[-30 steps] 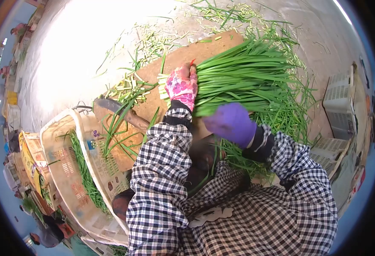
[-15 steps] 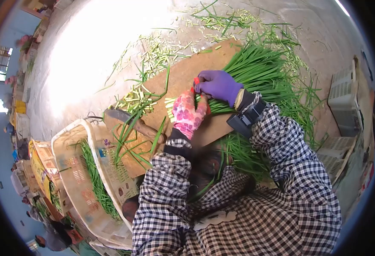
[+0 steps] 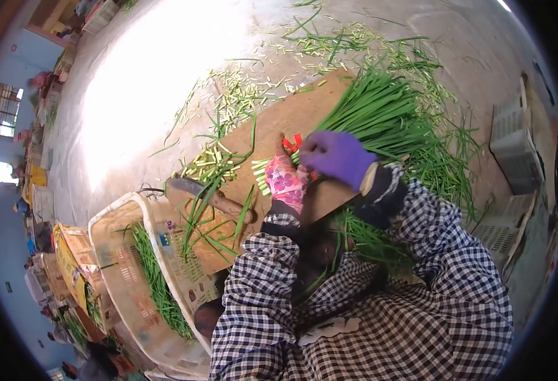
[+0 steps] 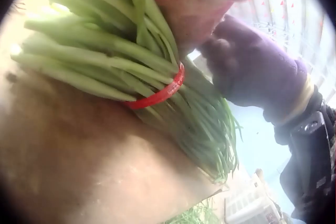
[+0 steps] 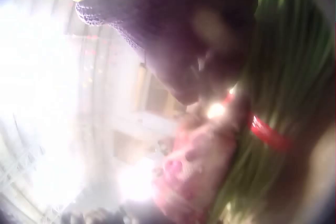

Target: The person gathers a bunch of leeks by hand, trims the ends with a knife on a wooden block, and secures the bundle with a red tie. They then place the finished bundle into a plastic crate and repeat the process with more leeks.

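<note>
A bundle of long green garlic chives [image 3: 380, 105] lies across a brown board [image 3: 291, 114], its pale cut ends to the left. My left hand [image 3: 285, 184], in a pink flowered glove, grips the bundle near those ends. A strip of red tape [image 4: 157, 97] runs round the stalks in the left wrist view, right beside the left hand. My right hand [image 3: 339, 155], in a purple glove, has its fingers curled at the tape close to the left fingertips and pinches its end. In the right wrist view both hands are blurred beside the red tape.
A wooden-handled knife [image 3: 209, 195] lies on the board's left part among loose leaves. Cut stalk ends [image 3: 244, 89] litter the floor beyond. On the left stands a white plastic crate [image 3: 123, 273] with chives inside; grey crates [image 3: 510, 140] stand at the right.
The right hand came from low beside the bundle up to the left hand, then drew slightly right. Red tape now rings the bundle, and the leaves lie gathered more narrowly. The view has shifted slightly.
</note>
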Action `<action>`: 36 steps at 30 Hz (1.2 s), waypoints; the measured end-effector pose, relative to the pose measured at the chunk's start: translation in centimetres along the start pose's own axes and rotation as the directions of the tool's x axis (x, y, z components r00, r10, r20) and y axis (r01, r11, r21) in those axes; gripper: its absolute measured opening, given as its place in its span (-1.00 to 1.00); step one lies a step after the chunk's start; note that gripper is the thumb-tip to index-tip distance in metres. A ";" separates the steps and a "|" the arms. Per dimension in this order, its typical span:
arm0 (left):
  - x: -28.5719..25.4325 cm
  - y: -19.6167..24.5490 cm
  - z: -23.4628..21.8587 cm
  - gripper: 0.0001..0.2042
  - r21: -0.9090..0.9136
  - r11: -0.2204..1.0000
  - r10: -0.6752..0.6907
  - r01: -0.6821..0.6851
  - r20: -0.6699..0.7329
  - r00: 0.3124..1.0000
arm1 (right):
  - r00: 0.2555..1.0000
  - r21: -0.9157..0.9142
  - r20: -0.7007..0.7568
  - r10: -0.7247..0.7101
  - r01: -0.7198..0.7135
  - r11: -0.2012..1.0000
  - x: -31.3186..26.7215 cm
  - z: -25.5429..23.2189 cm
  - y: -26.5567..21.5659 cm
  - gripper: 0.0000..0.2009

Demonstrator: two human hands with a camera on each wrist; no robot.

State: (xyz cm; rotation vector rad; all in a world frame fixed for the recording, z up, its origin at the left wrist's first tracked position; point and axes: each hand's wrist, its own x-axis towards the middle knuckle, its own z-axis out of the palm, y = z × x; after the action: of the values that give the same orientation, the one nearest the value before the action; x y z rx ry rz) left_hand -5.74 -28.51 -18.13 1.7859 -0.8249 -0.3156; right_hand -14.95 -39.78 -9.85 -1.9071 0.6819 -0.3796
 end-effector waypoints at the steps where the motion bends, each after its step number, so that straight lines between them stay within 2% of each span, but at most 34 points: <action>1: 0.0 -0.7 0.4 -0.30 -0.070 0.997 0.023 -0.024 -0.017 1.000 | 0.998 -0.115 0.063 -0.025 0.032 0.993 -0.6 0.4 -0.2 -0.73; 2: -0.1 -1.2 0.8 -0.25 -0.139 0.989 0.047 -0.051 -0.033 0.998 | 0.990 -0.227 0.131 -0.047 0.076 0.971 -0.7 0.7 -0.8 -0.72; 3: -0.1 -1.8 1.0 -0.20 -0.128 0.992 0.011 -0.013 -0.018 1.000 | 0.967 -0.238 0.225 0.118 -0.063 0.969 -0.2 0.3 -1.6 -0.68; 4: -0.3 -1.2 0.5 -0.19 -0.080 0.997 0.012 -0.013 -0.006 1.000 | 0.968 -0.232 0.225 0.114 -0.060 0.971 0.3 0.2 -2.1 -0.68; 6: -0.7 0.1 -0.4 -0.17 0.018 1.000 0.014 -0.014 0.018 1.000 | 0.871 -0.350 0.344 0.351 -0.228 0.909 1.2 0.1 -3.2 -0.66; 7: -0.9 1.0 -0.8 -0.16 -0.027 1.000 -0.005 0.007 0.060 0.998 | 0.801 -0.380 0.425 0.421 -0.264 0.886 1.7 -0.4 -4.3 -0.61; 8: -0.8 1.5 -1.0 -0.14 -0.073 0.997 -0.021 0.029 0.102 0.995 | 0.803 -0.383 0.420 0.422 -0.265 0.885 1.9 -0.3 -4.1 -0.61; 10: -0.4 0.3 -1.0 -0.15 -0.140 0.990 0.041 -0.024 0.121 0.992 | 0.876 -0.488 0.373 0.306 -0.095 0.868 2.1 0.2 -3.4 -0.57; 12: -0.6 -0.6 -1.1 -0.15 -0.199 0.978 0.093 -0.065 0.134 0.987 | 0.884 -0.494 0.355 0.305 -0.099 0.864 2.0 0.6 -3.2 -0.54; 14: -0.4 1.2 -1.6 -0.17 -0.326 0.945 0.041 0.019 0.175 0.984 | 0.880 -0.475 0.313 0.358 -0.181 0.861 1.8 0.6 -3.9 -0.56; 15: -0.4 1.2 -1.4 -0.17 -0.324 0.946 0.041 0.018 0.177 0.983 | 0.880 -0.474 0.312 0.357 -0.182 0.862 1.7 0.8 -3.3 -0.56; 17: -0.2 1.3 -1.5 -0.23 -0.514 0.857 0.052 0.042 0.167 0.985 | 0.987 -0.480 0.112 0.116 -0.048 0.876 1.2 1.8 -1.7 -0.61; 18: 0.0 1.3 -1.6 -0.25 -0.573 0.818 0.057 0.047 0.162 0.985 | 0.988 -0.482 0.109 0.113 -0.047 0.875 0.9 2.0 -1.3 -0.61; 19: 0.8 1.4 -2.4 -0.36 -0.522 0.835 -0.045 0.174 0.249 0.967 | 0.994 -0.440 0.081 0.071 -0.028 0.898 0.6 2.1 -1.0 -0.64; 21: 2.4 1.8 -3.9 -0.56 -0.385 0.825 -0.255 0.414 0.400 0.880 | 0.999 -0.390 0.033 -0.017 0.028 0.920 0.1 2.2 -0.2 -0.71; 22: 3.1 2.4 -4.1 -0.56 -0.386 0.824 -0.254 0.414 0.401 0.880 | 0.999 -0.391 0.033 -0.016 0.027 0.920 0.0 2.3 0.3 -0.71; 24: 4.4 3.6 -4.1 -0.68 -0.186 0.893 -0.275 0.410 0.497 0.823 | 0.995 -0.295 0.038 -0.096 0.103 0.950 -0.3 2.2 1.2 -0.71; 25: 5.0 2.4 -3.8 -0.74 -0.257 0.848 -0.284 0.463 0.517 0.808 | 0.995 -0.302 0.033 -0.092 0.098 0.948 -0.4 2.2 1.2 -0.72; 28: 5.8 1.7 -3.8 -0.76 -0.198 0.853 -0.311 0.483 0.550 0.775 | 0.995 -0.275 0.039 -0.091 0.098 0.956 -0.6 1.8 0.8 -0.74; 29: 5.3 2.1 -3.6 -0.78 -0.201 0.891 -0.266 0.406 0.495 0.828 | 0.995 -0.272 0.038 -0.094 0.100 0.957 -0.4 1.8 0.8 -0.74; 30: 5.2 2.1 -3.1 -0.78 -0.197 0.892 -0.268 0.407 0.493 0.827 | 0.994 -0.315 0.048 -0.094 0.105 0.943 -0.2 1.7 0.8 -0.74; 32: 4.7 2.5 -2.3 -0.77 -0.038 0.955 -0.270 0.293 0.295 0.917 | 0.994 -0.353 0.063 -0.089 0.106 0.930 -0.3 1.6 0.8 -0.74; 33: 4.5 2.6 -2.1 -0.77 0.136 0.974 -0.209 0.184 0.206 0.956 | 0.985 -0.403 0.063 -0.159 0.171 0.899 -0.4 1.6 0.8 -0.76; 34: 4.5 2.7 -1.9 -0.77 0.140 0.972 -0.216 0.190 0.203 0.955 | 0.971 -0.450 0.069 -0.227 0.234 0.862 -0.5 1.7 0.9 -0.78; 36: 4.6 2.3 -1.6 -0.77 0.277 0.949 -0.196 0.154 0.134 0.971 | 0.958 -0.457 0.073 -0.279 0.281 0.844 -1.0 2.1 1.7 -0.79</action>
State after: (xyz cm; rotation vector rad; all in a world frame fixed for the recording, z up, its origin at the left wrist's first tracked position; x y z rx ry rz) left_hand -2.36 -30.74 -14.60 2.1127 -0.8525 -0.4893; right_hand -15.08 -38.13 -12.21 -2.4802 0.5182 -0.4220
